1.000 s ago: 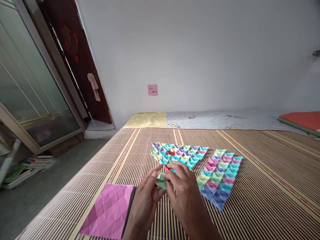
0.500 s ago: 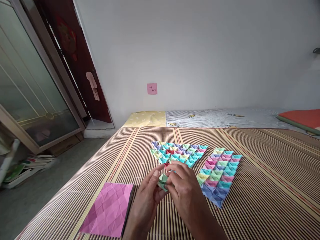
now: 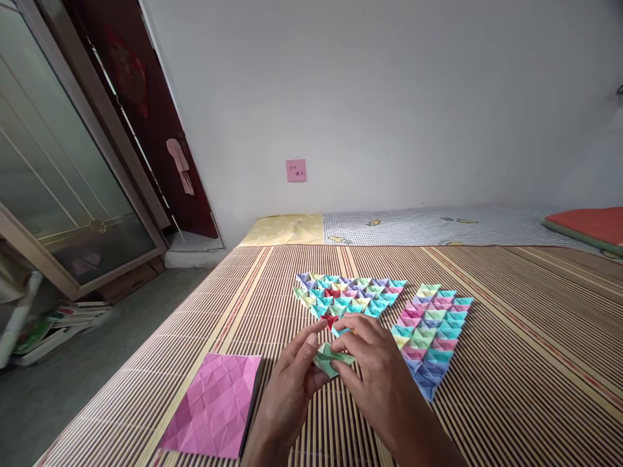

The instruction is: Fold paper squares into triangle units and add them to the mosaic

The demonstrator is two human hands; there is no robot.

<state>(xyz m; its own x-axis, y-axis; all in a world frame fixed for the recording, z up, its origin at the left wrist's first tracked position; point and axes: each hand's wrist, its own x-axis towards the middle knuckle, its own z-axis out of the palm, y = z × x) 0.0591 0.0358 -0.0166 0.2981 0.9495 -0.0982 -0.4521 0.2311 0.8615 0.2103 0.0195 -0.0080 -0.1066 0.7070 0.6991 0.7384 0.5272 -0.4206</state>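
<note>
A small green folded paper piece (image 3: 327, 360), like an origami boat, is held up between my two hands above the mat. My left hand (image 3: 288, 383) pinches its left side, thumb on top. Fingers of my right hand (image 3: 370, 363) grip its right side. Just beyond the fingertips sits a group of folded paper boats (image 3: 348, 297) in many colours, with a red one (image 3: 329, 322) at its near end, partly covered by the fingers. To the right lies a second group of paper boats (image 3: 433, 324) in slanting rows.
A creased pink paper sheet (image 3: 211, 405) lies on a dark flat thing at left on the striped mat (image 3: 525, 363). A pink note (image 3: 296, 170) is stuck to the wall. An orange folded cloth (image 3: 588, 226) rests at the far right.
The green paper piece has been spread wider, its right side drawn out to the right. My right hand has shifted slightly right, away from the left.
</note>
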